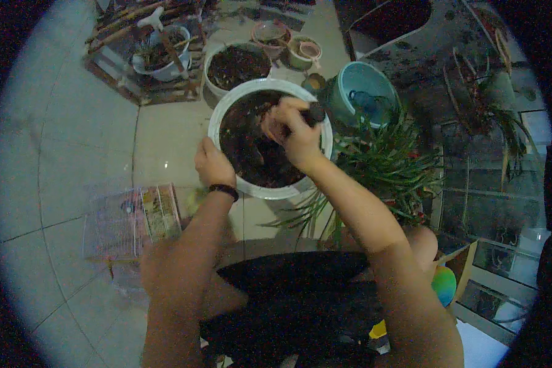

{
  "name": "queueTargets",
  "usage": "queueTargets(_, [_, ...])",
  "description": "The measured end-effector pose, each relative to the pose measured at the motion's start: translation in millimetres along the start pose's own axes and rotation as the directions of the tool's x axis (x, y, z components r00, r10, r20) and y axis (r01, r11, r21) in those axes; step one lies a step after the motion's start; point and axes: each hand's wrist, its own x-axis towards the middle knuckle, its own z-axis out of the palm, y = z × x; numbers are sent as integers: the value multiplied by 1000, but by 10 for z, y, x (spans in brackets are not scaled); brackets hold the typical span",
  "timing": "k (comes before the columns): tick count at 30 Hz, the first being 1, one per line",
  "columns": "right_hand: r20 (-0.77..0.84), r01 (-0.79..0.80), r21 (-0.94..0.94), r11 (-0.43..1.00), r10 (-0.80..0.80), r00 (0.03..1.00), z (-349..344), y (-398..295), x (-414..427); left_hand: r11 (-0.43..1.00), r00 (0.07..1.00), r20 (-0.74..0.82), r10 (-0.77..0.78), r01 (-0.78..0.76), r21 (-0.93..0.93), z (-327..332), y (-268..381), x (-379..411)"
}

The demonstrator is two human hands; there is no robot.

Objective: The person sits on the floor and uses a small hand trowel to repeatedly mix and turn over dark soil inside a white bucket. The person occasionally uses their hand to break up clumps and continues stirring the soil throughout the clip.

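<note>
A large round white pot [267, 193] full of dark soil [253, 147] stands on the tiled floor before me. My left hand [215, 164] holds the pot's left rim, the thumb side up, a dark band at its wrist. Over the right part of the soil is my right hand [294, 129], blurred, its fingers curled around a tool with a dark handle end [314, 114]. The tool's lower part is hidden by the hand and the dark soil, so its kind cannot be told.
Behind stands another soil-filled pot [207, 76], with small pots [271, 39] beyond. A wooden rack [115, 83] holds a potted plant at back left. A teal bucket [340, 87] and a long-leaved green plant [382, 161] are at right. A wire rack [115, 221] lies left.
</note>
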Motion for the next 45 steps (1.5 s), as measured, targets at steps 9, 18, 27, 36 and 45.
queueTargets(9, [-134,62,327,943,-19,991,-79,-964,-89,985,983,63,-173,171,37,-49,130,-64])
queueTargets(18, [-210,136,190,972,-95,973,278,60,215,985,992,27,-126,128,-112,-10,50,-43])
queueTargets(27, [-169,158,282,946,-113,979,-109,-597,-355,995,993,69,-90,88,38,45,238,-27])
queueTargets(36, [-264,227,94,969,-195,945,216,-465,229,988,988,34,-151,152,-34,35,18,2])
queueTargets(45, [-108,216,210,953,-197,974,102,-213,-346,998,999,3,-54,54,24,1,-28,-6])
